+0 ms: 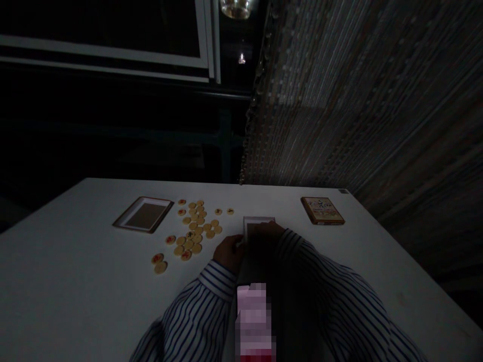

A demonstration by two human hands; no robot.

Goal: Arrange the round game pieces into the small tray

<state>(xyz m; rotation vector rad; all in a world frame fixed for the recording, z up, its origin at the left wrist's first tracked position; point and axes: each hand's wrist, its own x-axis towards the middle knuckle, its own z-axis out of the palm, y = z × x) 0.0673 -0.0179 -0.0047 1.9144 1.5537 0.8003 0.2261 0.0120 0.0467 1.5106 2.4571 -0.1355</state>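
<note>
While the right fingers (269,230) partly cover a tray (259,218), discs (188,244) lie nearby.

Long sleeves (192,311) cover both arms, pale cloth with narrow dark blue stripes. The stripes run lengthwise down each sleeve, bending where the cloth creases into loose folds. At the cuffs (218,279) they turn to circle the wrist. The hands (228,251) are bare. The right sleeve looks darker, in shadow.

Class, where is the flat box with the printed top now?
In the head view, the flat box lies near the far right corner of the table, right of the right hand.
</note>
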